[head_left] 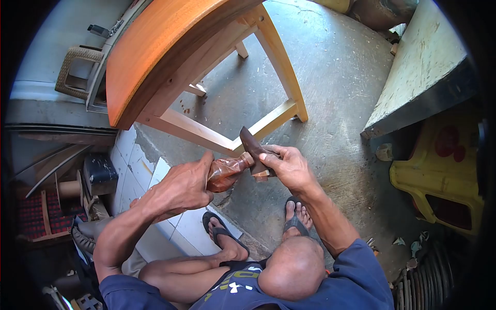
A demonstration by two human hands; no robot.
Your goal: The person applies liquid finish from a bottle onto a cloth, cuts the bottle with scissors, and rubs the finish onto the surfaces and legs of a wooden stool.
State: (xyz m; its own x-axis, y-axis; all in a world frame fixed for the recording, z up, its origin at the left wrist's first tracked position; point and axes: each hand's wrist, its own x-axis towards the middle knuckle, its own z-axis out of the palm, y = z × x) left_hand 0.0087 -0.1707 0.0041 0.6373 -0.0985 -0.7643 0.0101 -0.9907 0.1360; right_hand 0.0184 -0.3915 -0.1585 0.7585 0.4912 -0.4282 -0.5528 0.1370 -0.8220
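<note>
My left hand [187,185] is wrapped round a small clear plastic bottle [223,174] with reddish-brown liquid in it, tilted so its neck points right. My right hand [289,168] pinches a dark brown, folded strip [250,143], cloth or sandpaper, I cannot tell which. The bottle's mouth meets or nearly meets this strip. Below the strip, a lighter brown end [261,174] shows under my right fingers. Just beyond both hands stands a wooden piece of furniture with a curved, orange-varnished top [160,46] and pale, bare wooden legs [279,57].
A pale slab-like board [418,72] stands at the right, above a yellow plastic stool [439,181]. Coiled dark hose or cable [426,276] lies at lower right. A woven-handled item [77,72] and a dark box [99,173] are at left. Brown drips mark the concrete floor [336,67].
</note>
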